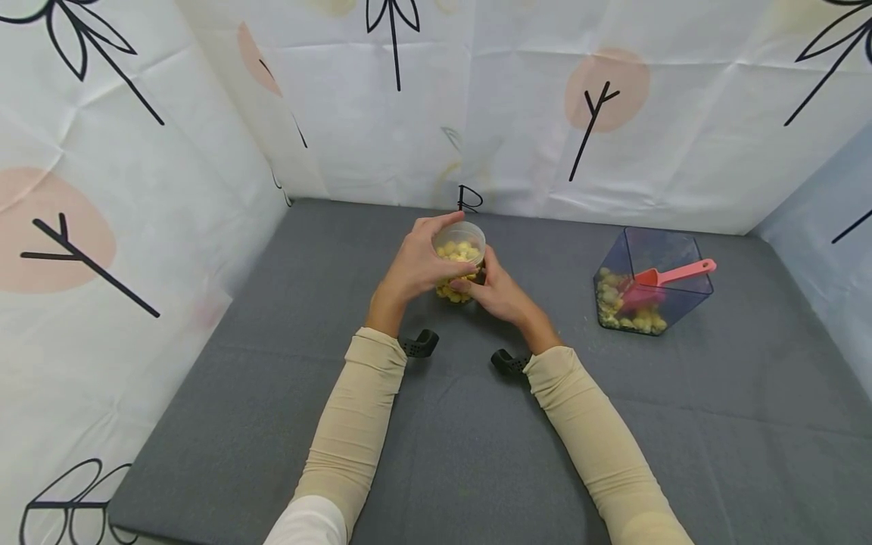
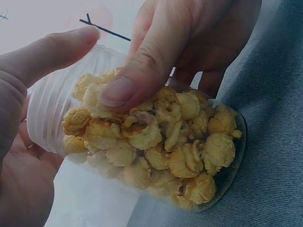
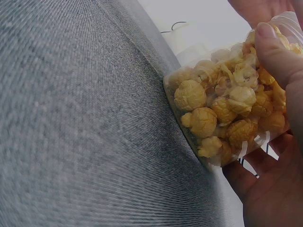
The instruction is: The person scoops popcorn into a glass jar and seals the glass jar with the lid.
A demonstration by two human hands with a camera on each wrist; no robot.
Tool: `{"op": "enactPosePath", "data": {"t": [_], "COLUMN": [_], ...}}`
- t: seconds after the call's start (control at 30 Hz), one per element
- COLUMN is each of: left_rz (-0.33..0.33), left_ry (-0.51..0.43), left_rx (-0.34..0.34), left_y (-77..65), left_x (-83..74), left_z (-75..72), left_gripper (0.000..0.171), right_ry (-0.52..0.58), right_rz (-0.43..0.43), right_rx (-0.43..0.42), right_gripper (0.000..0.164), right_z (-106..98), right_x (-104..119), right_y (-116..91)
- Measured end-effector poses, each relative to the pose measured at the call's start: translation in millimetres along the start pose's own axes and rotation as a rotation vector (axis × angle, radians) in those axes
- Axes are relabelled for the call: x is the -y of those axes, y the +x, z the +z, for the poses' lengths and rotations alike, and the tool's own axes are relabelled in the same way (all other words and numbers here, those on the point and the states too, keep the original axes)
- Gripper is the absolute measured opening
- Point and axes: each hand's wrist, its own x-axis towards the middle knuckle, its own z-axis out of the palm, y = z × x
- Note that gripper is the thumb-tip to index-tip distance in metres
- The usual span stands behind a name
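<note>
A clear plastic jar [image 1: 458, 241] of popcorn stands upright on the grey table, near its back edge. My left hand [image 1: 417, 253] grips it round the ribbed top, with the thumb on one side and fingers on the other. Lower down, my right hand [image 1: 502, 291] holds the jar's side, its thumb pressed flat on the wall in the left wrist view. Yellow popcorn [image 2: 137, 146] fills most of the jar. In the right wrist view the jar's base sits against the grey cloth [image 3: 94, 118].
To the right stands a bluish see-through bin [image 1: 681, 303] partly filled with popcorn [image 1: 613, 306]. A pink scoop [image 1: 684, 271] leans in it, handle over the rim. A white patterned sheet [image 1: 518, 113] hangs behind the table and at both sides.
</note>
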Motion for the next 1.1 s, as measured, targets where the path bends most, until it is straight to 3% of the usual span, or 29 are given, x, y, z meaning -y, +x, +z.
{"op": "enactPosePath", "data": {"t": [0.17,0.3,0.6,0.9,1.1], "left_rz": [0.011,0.024,0.017,0.014,0.039], "left_ry": [0.011,0.021,0.017,-0.029,-0.049], "left_rx": [0.028,0.015,-0.010,0.024,0.039], "left_y": [0.1,0.2,0.4,0.6,1.4], "left_x": [-2.4,-4.6,-5.4,-0.3,0.5], "left_z": [-1.0,1.1,2.7,3.4,3.2], "left_gripper": [0.081,0.078,0.076,0.082,0.095], "right_ry": [-0.003,-0.016,-0.032,-0.044,-0.109], "right_rz": [-0.007,-0.012,-0.033,-0.040,-0.023], "right_rx": [0.005,0.006,-0.007,-0.021,-0.048], "right_gripper": [0.082,0.080,0.082,0.083,0.086], "right_z": [0,0,-1,-2,-4], "right_x": [20,23,-8,-12,-13], "right_y": [-10,-12,5,2,1]}}
